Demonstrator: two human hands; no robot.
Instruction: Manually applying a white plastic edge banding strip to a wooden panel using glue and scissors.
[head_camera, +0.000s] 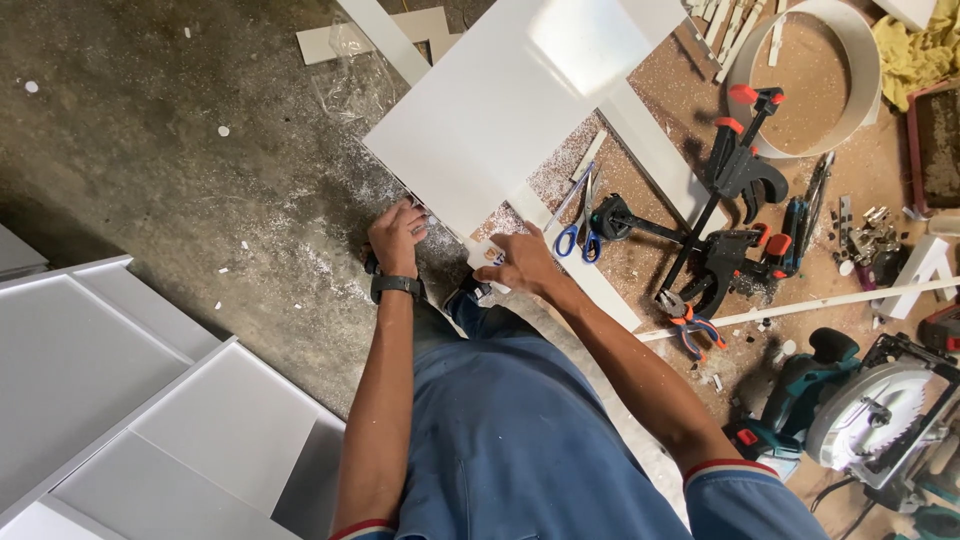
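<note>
A large glossy white panel (500, 110) lies flat over the near-left corner of the speckled workbench (800, 80), its corner overhanging the concrete floor (150, 150), where the left hand (397, 238) curls clamped on the panel's edge and the right hand (522, 262) pinches a small white tube (487, 255) against it.

Small white label (490, 254), orange print

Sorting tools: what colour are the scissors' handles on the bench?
Blue, on the scissors in the head view.
</note>
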